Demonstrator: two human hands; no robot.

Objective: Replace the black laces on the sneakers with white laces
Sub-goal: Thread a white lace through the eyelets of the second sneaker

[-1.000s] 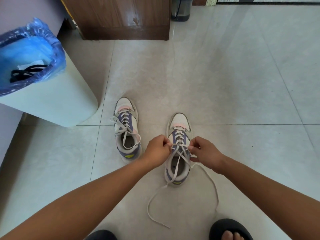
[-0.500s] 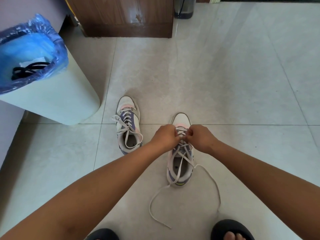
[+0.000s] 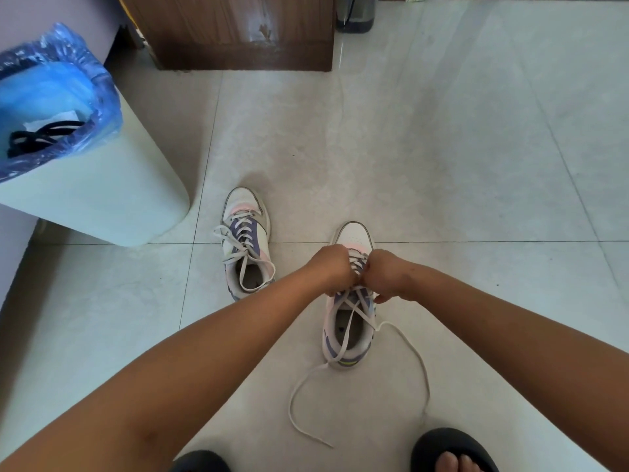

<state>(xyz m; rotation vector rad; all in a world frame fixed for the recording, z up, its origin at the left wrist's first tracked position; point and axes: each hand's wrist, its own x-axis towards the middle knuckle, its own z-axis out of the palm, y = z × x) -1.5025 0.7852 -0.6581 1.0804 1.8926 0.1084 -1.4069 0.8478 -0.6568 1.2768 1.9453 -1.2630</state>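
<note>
Two white, pink and purple sneakers stand on the tiled floor, toes pointing away from me. The left sneaker [image 3: 245, 243] is laced with a white lace. Over the right sneaker [image 3: 349, 330] my left hand [image 3: 332, 267] and my right hand [image 3: 386, 275] meet, fingers curled, each pinching the white lace [image 3: 410, 352] at the crossings near the toe. Both loose lace ends trail out past the heel onto the floor. Black laces [image 3: 41, 136] lie inside the bin.
A pale bin [image 3: 102, 195] with a blue plastic liner stands at the left. A brown wooden cabinet [image 3: 235, 32] and a grey container [image 3: 355, 11] are at the back. My feet in dark slippers [image 3: 449, 451] show at the bottom edge.
Both hands have moved from the sneaker's upper eyelets forward toward the toe and closer together. The loose lace ends on the floor shifted slightly.
</note>
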